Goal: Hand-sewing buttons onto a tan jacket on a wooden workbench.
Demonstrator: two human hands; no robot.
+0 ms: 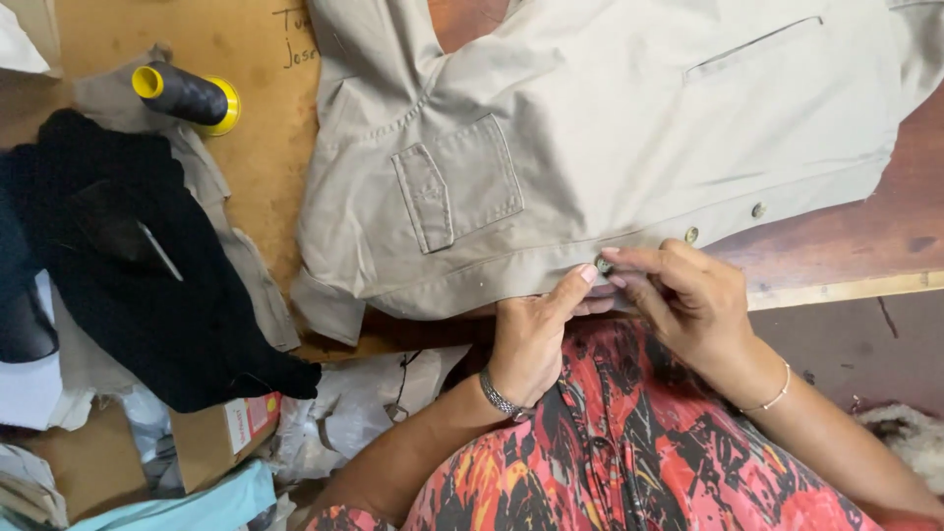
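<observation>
Three buttons on beige shirt [610,128] | left hand [531,339], right hand [688,295] pinch nearest button [604,265]; two [726,222] look set

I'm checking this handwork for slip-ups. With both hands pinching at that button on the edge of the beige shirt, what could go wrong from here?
1. The beige shirt hangs partly over the table edge toward the lap, so it could slide while the left hand and right hand work the button.
2. The fingertips hide the button, so a poor grip may go unnoticed.
3. The black thread spool lies on its side and could roll.
</observation>
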